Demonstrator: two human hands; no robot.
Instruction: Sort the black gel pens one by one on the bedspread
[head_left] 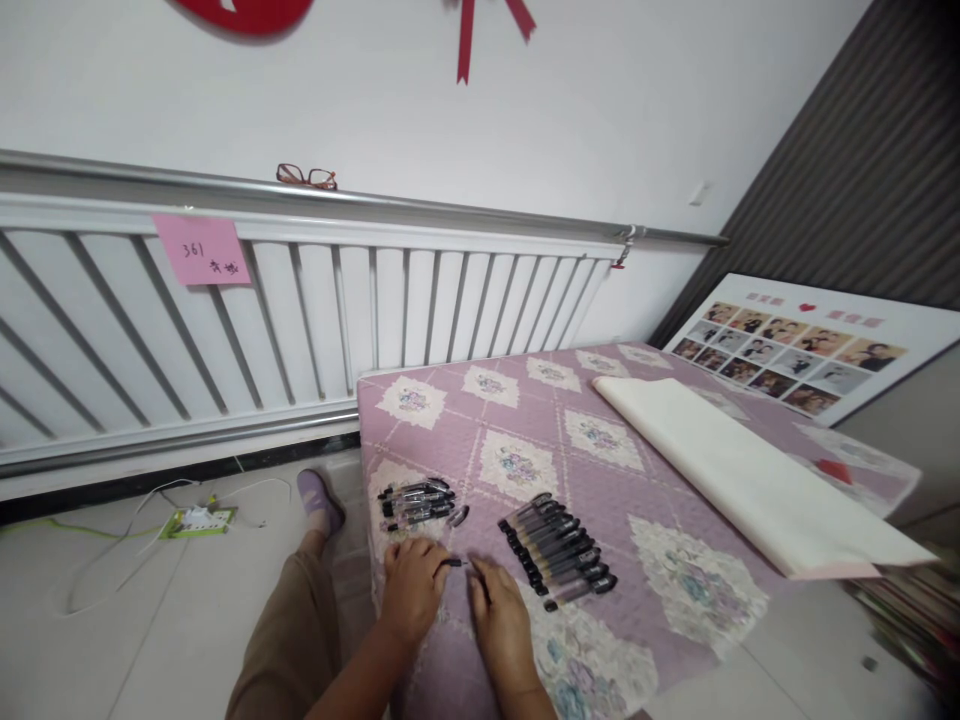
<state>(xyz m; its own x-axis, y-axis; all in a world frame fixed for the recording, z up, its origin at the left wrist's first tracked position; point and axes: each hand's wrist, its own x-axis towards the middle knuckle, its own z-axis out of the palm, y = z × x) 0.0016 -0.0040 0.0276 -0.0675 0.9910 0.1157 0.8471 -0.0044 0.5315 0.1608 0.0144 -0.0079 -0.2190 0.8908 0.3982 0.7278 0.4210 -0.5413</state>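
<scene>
Over a desk (457, 455) covered in a pink flowered cloth, the left hand (412, 582) has its fingers pinched around a dark pen (453, 563), whose narrow end points toward the right hand; the right hand (501, 618) is curled just beside that end, its thumb and forefinger near each other, though I cannot tell whether they grip anything; beyond the left hand lies a small group of pens (416, 502), with a short dark piece (458, 516) at its near right corner; to the right of the right hand, a longer row of capped pens (556, 552) lies side by side on the slant; farther right, a large pale sheet (735, 480) stretches across the desk, and a photo board (795, 350) leans behind it; a white radiator (420, 300) runs along the wall.
</scene>
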